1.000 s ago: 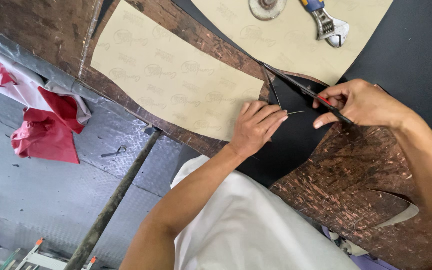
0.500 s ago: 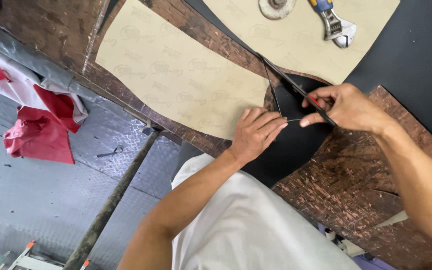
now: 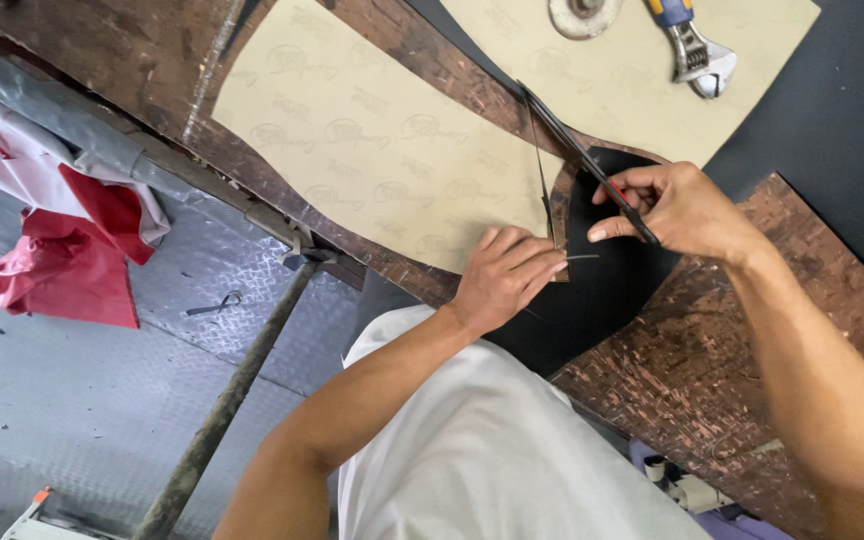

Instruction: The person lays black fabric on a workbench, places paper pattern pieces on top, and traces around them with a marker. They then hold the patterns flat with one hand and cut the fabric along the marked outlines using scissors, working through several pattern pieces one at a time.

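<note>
Scissors (image 3: pixel 577 150) in right hand (image 3: pixel 677 210) fingers, blades up-left; left hand (image 3: pixel 502 280) flat on pattern (image 3: pixel 372 150)

An adjustable wrench (image 3: pixel 692 50) and a round metal disc (image 3: pixel 582 15) are seen on the far paper sheet (image 3: pixel 642 95). Well left of the wrench, red cloth (image 3: pixel 62 250) is crumpled on the metal floor (image 3: pixel 82 400).

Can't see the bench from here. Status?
Right hand grips scissors, blades open. Left hand pins tan pattern on black sheet. Wrench lies apart.
</note>
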